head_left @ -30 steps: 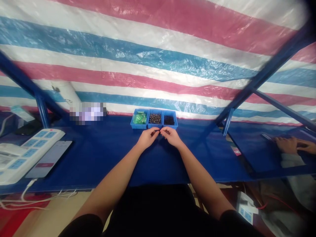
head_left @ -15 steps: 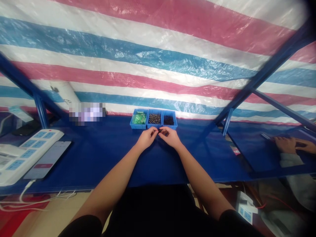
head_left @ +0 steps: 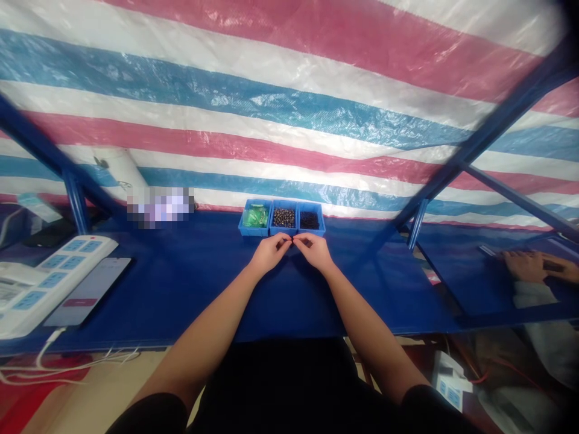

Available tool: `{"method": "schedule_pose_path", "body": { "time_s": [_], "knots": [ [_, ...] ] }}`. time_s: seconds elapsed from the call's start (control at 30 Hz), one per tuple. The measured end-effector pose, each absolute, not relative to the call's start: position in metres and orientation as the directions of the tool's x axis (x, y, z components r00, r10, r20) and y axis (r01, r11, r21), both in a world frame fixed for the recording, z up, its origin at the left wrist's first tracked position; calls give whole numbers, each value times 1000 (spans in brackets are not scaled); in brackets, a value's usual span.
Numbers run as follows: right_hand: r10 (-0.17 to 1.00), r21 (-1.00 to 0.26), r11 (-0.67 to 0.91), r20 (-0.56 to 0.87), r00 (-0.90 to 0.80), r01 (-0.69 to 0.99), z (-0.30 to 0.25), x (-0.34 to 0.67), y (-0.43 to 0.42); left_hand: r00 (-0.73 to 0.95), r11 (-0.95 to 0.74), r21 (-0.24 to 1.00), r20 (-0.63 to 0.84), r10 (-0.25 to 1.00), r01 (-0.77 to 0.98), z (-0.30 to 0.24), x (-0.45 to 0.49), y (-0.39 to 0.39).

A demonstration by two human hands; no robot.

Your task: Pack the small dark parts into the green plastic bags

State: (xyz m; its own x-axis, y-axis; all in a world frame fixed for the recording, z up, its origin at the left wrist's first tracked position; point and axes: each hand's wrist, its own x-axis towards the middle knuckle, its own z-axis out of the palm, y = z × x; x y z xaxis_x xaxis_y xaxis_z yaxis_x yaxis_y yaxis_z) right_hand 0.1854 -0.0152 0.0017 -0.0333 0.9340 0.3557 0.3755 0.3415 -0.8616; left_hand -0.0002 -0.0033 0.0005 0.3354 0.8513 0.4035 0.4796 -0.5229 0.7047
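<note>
**Two hands pinching at a blue bench, below a three-bin tray**

A red, white and blue striped tarp (head_left: 289, 108) hangs behind a blue-covered workbench (head_left: 181, 283). On the bench's left lie a white power strip (head_left: 58, 277) and a smartphone (head_left: 88, 291) with a red bar on screen; any writing on either is too small to read. A blue three-compartment tray (head_left: 281, 218) holds green bagged items (head_left: 256, 216), brown-speckled beads (head_left: 283, 217) and black beads (head_left: 309, 220). The left hand (head_left: 270, 253) and right hand (head_left: 315, 252) sit just below the tray, both curled, fingertips (head_left: 289, 240) meeting on a tiny dark piece (head_left: 291, 240), too small to identify. A co-worker's hands (head_left: 527, 266) rest at a neighbouring bench, right.
</note>
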Motion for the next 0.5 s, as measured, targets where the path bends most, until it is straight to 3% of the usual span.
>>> {"method": "schedule_pose_path", "body": {
  "time_s": [0.5],
  "knots": [
    [945,-873,317,323,-48,371,0,186,-15,331,-491,721,367,869,489,6,0,-6]
  ]
}}
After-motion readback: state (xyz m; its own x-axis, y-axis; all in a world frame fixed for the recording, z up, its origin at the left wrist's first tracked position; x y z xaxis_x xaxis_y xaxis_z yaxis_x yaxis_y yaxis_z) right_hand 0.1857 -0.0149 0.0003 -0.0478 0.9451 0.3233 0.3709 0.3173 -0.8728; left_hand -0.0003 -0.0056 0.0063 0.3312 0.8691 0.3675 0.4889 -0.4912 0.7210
